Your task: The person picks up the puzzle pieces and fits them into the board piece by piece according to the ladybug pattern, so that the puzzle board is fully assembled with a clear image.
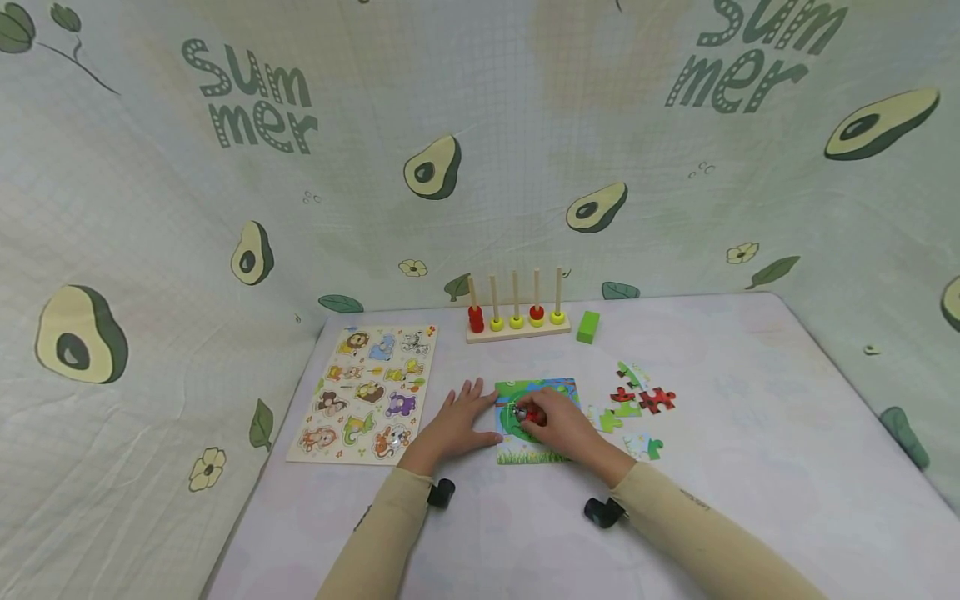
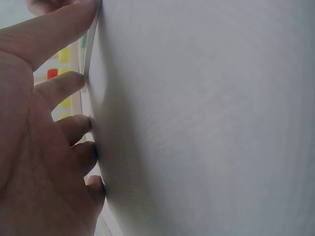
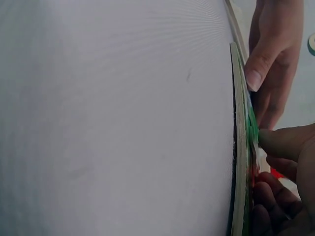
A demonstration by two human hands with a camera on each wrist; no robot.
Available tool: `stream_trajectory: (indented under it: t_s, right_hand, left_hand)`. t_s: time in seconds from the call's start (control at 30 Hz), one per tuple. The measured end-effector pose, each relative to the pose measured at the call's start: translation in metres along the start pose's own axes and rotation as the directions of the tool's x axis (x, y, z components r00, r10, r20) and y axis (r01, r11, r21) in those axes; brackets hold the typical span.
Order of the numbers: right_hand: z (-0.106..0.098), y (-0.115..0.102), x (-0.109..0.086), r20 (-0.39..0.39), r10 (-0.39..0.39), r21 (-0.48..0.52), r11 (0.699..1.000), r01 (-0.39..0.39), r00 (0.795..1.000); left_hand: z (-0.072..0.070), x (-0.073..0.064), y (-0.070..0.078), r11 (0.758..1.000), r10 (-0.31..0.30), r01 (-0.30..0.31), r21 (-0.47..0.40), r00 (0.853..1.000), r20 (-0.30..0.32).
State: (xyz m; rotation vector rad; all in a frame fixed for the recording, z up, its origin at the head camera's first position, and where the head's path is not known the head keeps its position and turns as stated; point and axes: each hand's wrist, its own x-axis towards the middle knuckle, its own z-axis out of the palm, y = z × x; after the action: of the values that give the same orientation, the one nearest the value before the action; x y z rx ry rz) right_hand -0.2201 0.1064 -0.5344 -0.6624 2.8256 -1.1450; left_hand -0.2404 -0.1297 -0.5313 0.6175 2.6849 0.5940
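A small puzzle board with a green and blue picture lies in front of me. My left hand rests with spread fingers at the board's left edge; its thumb touches the rim. In the left wrist view that hand has its fingertips down on the table. My right hand pinches a red and black puzzle piece over the middle of the board. Seen in the right wrist view, the piece is at the board's surface, mostly hidden by the fingers. Whether it is seated cannot be told.
Several loose puzzle pieces lie right of the board. An animal peg puzzle lies at the left. A peg stand with red and yellow beads and a green block stand behind, near the printed cloth backdrop.
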Motion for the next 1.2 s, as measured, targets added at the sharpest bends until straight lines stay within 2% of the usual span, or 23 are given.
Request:
stream_trajectory:
  t_s: [0.3,0.67,0.93,1.2]
  right_hand:
    - [0.0015,-0.0007,-0.0018,0.040,-0.055,-0.137,0.989,0.060,0.998]
    - [0.0046,-0.0026,0.0007,0.024,-0.046,-0.158,0.986,0.049,0.999]
    - [0.0031,-0.0023,0.0009,0.038,-0.131,-0.173,0.976,0.136,0.991]
    - [0.0042,-0.0014,0.0024,0.044,-0.132,-0.184,0.973,0.138,0.990]
  left_hand:
    - [-0.0008,-0.0022,-0.0009,0.999,0.032,-0.032,-0.001,0.999,-0.014]
    - [-0.0014,-0.0017,0.0000,1.000,0.019,-0.019,-0.007,1.000,-0.009]
    - [-0.0015,-0.0018,0.0007,1.000,0.016,-0.016,-0.003,1.000,-0.005]
    - [-0.0008,-0.0012,-0.0002,1.000,0.016,-0.016,-0.003,1.000,-0.008]
